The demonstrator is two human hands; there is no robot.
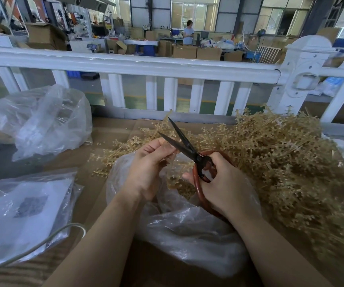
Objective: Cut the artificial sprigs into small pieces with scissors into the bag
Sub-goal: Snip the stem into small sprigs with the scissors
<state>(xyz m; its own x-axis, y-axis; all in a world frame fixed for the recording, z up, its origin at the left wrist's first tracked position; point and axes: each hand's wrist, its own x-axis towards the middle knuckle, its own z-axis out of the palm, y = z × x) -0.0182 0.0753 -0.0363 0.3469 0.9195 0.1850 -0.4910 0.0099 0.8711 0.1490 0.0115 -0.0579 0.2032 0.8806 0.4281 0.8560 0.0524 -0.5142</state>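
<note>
Head view. Landmark: clear bag (187,224) at centre of the cardboard-covered tabletop (109,139). Left of the bag, a flat plastic sleeve with white printed sheets (22,212), a pale cable (42,243) looping across its near corner. Far left of the bag, a crumpled clear plastic bag (42,121) with tan material inside. Behind the bag, a white railing (125,65) runs the full width, a capped post (308,65) at its right end; beyond it a workshop with cardboard boxes and 1 person standing far off (188,35). Right of the bag and crowding against it, a large heap of tan artificial sprigs (281,154), spilling behind both hands; more sprigs fan out just behind the bag on the left.

Left hand (152,166) raised over the bag mouth, fingers curled, fingertips pinching a short tan sprig stem (164,141) at the blades; the held piece is mostly hidden by the fingers. Right hand (223,183) over the bag's right side, back of hand up, its grip closed through the red-brown loop handles of the scissors (187,148). The black blades stand apart in a V, pointing away from the bag toward the railing, lower blade touching the left fingertips.

Inside the bag, a clump of tan cut sprig pieces (179,179) shows between the 2 hands. Sprigs look thin, with small knobbly side buds, all one straw colour.
</note>
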